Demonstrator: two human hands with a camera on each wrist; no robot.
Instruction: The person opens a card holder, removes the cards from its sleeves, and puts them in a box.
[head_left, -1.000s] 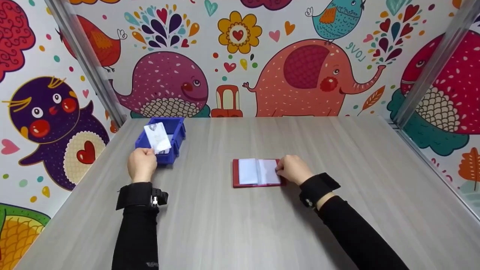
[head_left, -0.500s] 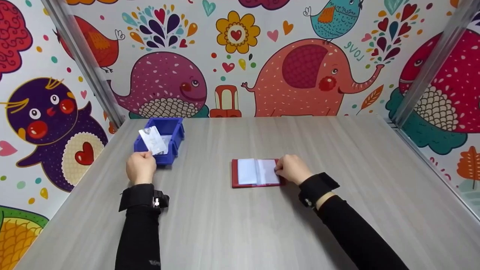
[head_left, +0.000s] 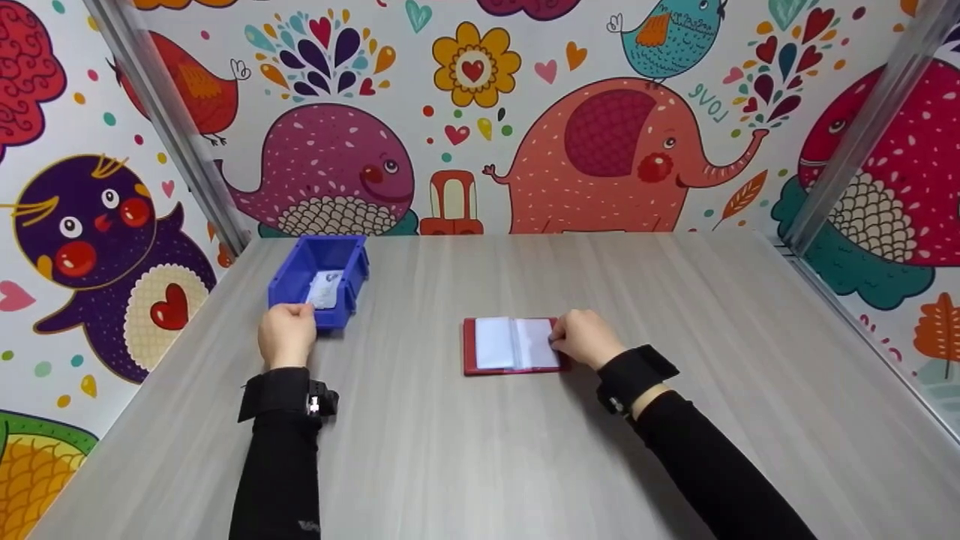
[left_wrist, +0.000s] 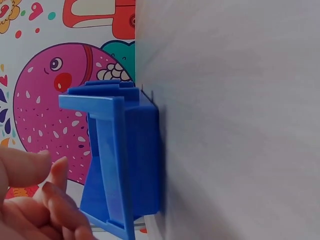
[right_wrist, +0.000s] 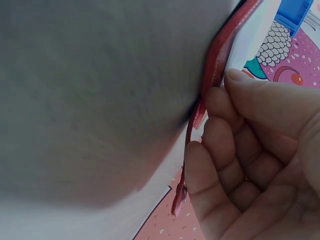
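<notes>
Beside the near left corner of a blue plastic bin (head_left: pixel 331 319) is my left hand (head_left: pixel 287 334). The left wrist view shows this hand (left_wrist: pixel 42 200) with loosely bent fingers and nothing between thumb and fingertips, just off the bin's front (left_wrist: pixel 112 165). White printed cards (head_left: pixel 325 289) lie inside the bin. On the table, a red card holder (head_left: pixel 470 346) lies spread with clear plastic sleeves (head_left: pixel 495 343) on both sides. My right hand (head_left: pixel 589 339) pinches its right edge; in the right wrist view, thumb and forefinger meet at the sleeves and red cover (right_wrist: pixel 216 60).
The wood-grain table (head_left: pixel 435 442) runs back to a wall (head_left: pixel 480 150) printed with cartoon animals. Metal posts (head_left: pixel 169 127) rise at the two back corners. The bin stands near the table's back left, the card holder around the middle.
The white card that my left hand held over the bin has been let go and is out of the hand. The right hand and card holder have stayed in place.
</notes>
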